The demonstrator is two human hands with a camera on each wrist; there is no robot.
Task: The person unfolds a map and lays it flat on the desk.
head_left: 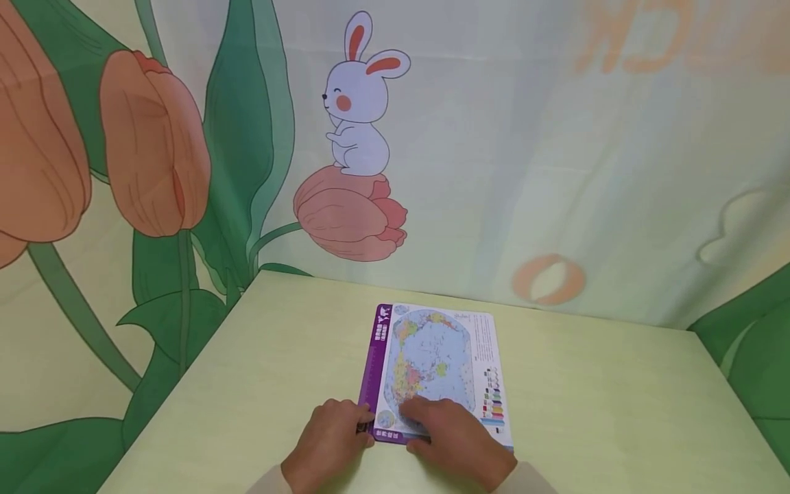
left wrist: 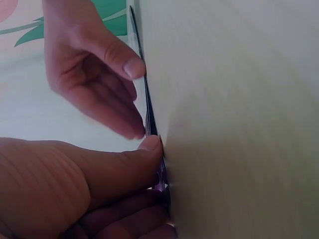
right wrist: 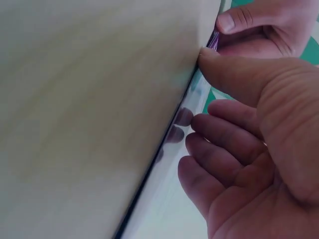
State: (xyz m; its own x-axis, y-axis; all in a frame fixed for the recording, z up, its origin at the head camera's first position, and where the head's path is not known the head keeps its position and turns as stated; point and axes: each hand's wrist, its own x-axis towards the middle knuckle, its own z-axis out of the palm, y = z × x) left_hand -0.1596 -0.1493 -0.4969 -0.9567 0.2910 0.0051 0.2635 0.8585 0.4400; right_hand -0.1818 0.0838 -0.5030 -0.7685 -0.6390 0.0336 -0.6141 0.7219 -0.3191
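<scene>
A flat, glossy world map (head_left: 444,350) with a purple left border lies on the table. At its near left corner my left hand (head_left: 330,439) pinches the edge between thumb and fingers; its thumb (left wrist: 151,144) shows close to the tabletop in the left wrist view. My right hand (head_left: 459,439) holds the near edge, with its thumb (right wrist: 212,59) at the rim and fingers curled over the map's face. Several of these fingers are mirrored in the shiny surface in the right wrist view. The fingertips under the left corner are partly hidden.
The pale yellow-green tabletop (head_left: 611,398) spreads around the map. Behind it hangs a cloth backdrop (head_left: 481,171) with printed tulips and a white rabbit. More printed fabric (head_left: 62,343) borders the table's left side.
</scene>
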